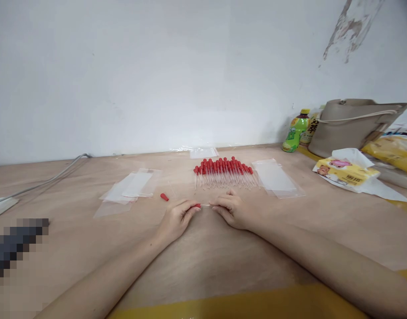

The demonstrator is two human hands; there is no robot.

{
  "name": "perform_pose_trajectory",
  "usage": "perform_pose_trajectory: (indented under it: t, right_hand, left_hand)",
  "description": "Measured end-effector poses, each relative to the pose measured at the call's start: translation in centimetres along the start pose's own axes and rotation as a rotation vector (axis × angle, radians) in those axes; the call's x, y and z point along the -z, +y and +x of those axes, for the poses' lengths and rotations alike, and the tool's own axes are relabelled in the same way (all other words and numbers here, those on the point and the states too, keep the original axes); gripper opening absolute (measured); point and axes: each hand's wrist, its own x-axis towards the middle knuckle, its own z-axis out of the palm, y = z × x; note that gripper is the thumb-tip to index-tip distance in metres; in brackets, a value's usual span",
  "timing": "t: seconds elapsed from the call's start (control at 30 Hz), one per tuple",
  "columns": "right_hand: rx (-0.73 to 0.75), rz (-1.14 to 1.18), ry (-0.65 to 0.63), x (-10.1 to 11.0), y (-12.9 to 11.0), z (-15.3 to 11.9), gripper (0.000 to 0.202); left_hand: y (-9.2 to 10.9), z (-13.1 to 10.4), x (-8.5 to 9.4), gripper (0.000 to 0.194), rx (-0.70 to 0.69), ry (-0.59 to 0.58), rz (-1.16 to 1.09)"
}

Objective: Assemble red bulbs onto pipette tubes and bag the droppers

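Observation:
Near the middle of the table, my left hand (178, 218) pinches a small red rubber bulb (197, 205). A thin clear tube (206, 205) runs between the bulb and my right hand (232, 210), whose fingers are closed on the tube's other end. Just beyond my left hand lies a loose red bulb (164, 196), with a faint clear tube near it. Behind my right hand, many red-topped clear droppers (223, 170) lie in a row, their bulbs toward the wall.
Clear plastic bags (137, 184) lie at left, others (275, 177) at right. A green bottle (295, 133), a grey-beige bag (346, 126) and a yellow tissue pack (346, 170) stand or lie at the right. A cable (57, 175) crosses the left side.

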Motion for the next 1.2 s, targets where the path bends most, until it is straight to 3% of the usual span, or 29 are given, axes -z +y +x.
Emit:
perform_pose_trajectory:
  t: [0.17,0.3,0.63,0.87,1.2]
  right_hand:
    - [0.014,-0.065,-0.06,1.3,-0.2,0.2,0.017]
    - [0.086,-0.164,-0.054,0.9,0.2,0.1,0.018]
    - [0.115,-0.209,0.083,-0.1,0.5,0.0,0.021]
    - [0.162,-0.19,0.096,-0.1,0.3,0.1,0.021]
    - [0.164,-0.081,0.055,-0.5,-0.2,0.3,0.023]
  left_hand:
    - [0.3,-0.1,0.2,0.016,-0.066,-0.107,-0.007]
    - [0.3,-0.1,0.0,0.02,-0.074,-0.178,0.043]
    - [-0.7,0.1,-0.1,0.019,0.042,0.019,0.017]
    - [-0.4,0.0,-0.1,0.016,-0.009,0.018,-0.064]
    - [0.1,-0.1,0.1,0.016,-0.002,-0.092,-0.056]
